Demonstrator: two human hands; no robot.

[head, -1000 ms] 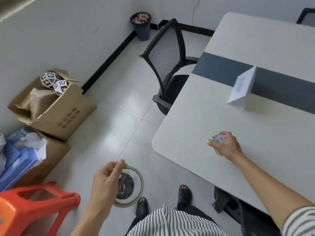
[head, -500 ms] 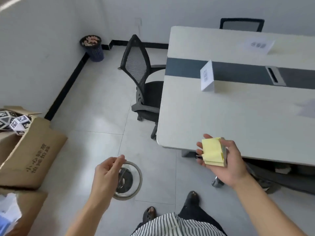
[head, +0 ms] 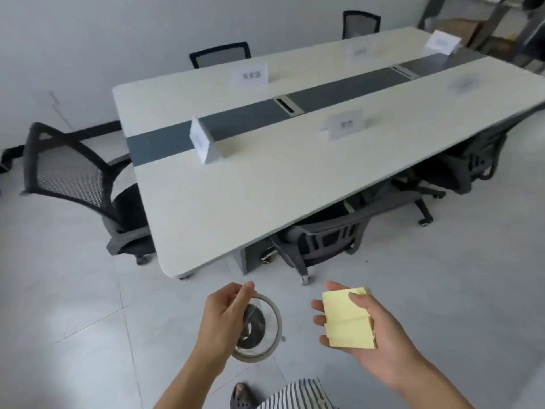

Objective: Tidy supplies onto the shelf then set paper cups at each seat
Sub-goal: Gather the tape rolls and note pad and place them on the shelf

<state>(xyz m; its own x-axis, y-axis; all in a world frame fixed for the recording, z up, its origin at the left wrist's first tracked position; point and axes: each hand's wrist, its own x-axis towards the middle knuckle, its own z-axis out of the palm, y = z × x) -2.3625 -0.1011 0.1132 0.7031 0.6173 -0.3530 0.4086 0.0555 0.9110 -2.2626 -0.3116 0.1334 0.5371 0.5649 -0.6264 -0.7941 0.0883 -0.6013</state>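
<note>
Vs 0.5 s ago: view has swung right, cardboard box & bin are out of frame, and the whole long white table w/ grey centre strip (head: 236,208) now shows. Grips are unchanged. Left hand (head: 224,314) pinches the clear round tape roll (head: 253,332) at its rim. Right hand (head: 380,346), palm up, holds the yellow sticky-note pad (head: 348,320), thumb on top, fingers curled under. Both are over the grey tiled floor (head: 442,290), apart from the table's near corner. White folded name card (head: 200,141) stands on the tabletop. Black mesh chair (head: 67,172) is at the left end. Blurred metal shelving (head: 501,7) is far right, w/ open floor between.
</note>
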